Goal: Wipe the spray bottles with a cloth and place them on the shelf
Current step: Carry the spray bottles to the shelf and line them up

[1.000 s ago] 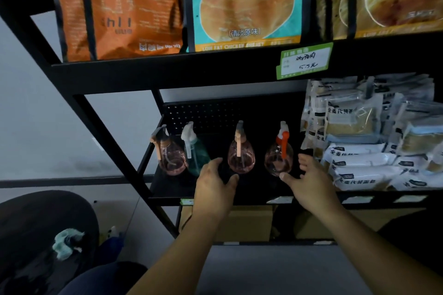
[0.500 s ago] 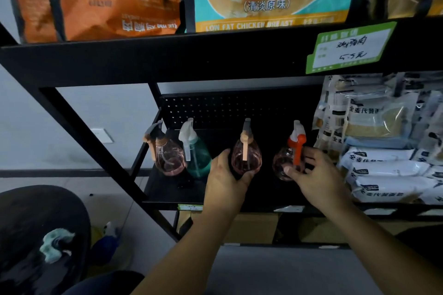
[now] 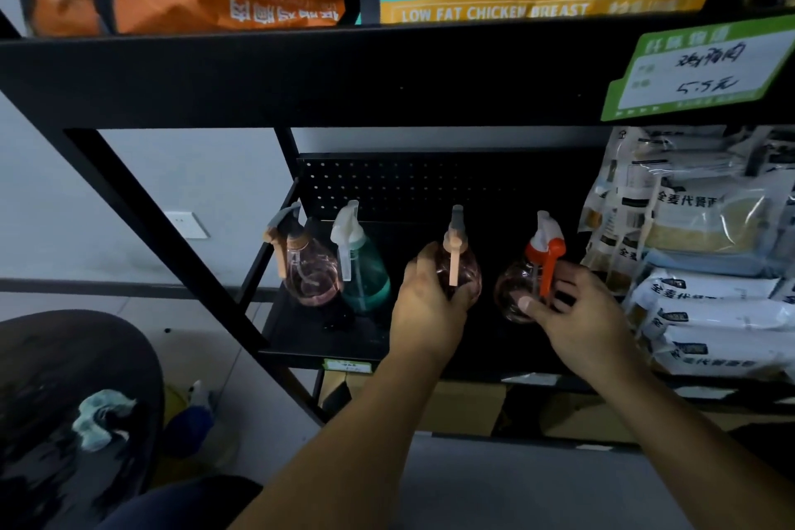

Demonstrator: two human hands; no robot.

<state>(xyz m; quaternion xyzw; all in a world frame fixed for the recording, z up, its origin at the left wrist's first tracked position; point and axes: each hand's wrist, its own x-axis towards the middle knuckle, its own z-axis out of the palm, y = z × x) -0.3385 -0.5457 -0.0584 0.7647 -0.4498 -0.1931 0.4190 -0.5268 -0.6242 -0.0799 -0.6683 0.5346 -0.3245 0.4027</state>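
Compared with the frame one second earlier, both hands have advanced from open, hovering poses in front of the shelf [image 3: 301, 340] to contact with two bottles, and the camera has moved closer. Four spray bottles stand upright in a row on the black lower shelf. From left to right: a pink bottle with a tan trigger [image 3: 307, 273], unheld; touching or just beside it, a teal bottle with a white trigger [image 3: 365, 275], unheld; a second pink bottle with a tan trigger [image 3: 462, 267], around whose body the left hand [image 3: 428, 314] is curled; and a clear bottle with an orange-and-white trigger [image 3: 516, 288], gripped by the right hand [image 3: 576, 323] with the thumb across its front and the fingers behind. Whether either held bottle is lifted off the shelf cannot be judged in the dim light. One crumpled pale-green cloth [image 3: 101, 417] lies on a dark round surface [image 3: 64, 379] at lower left, well apart from the hands. Stacked food packets [image 3: 705, 306] occupy the shelf at right; their number is unclear. One green price tag [image 3: 701, 71] hangs on the upper shelf edge.
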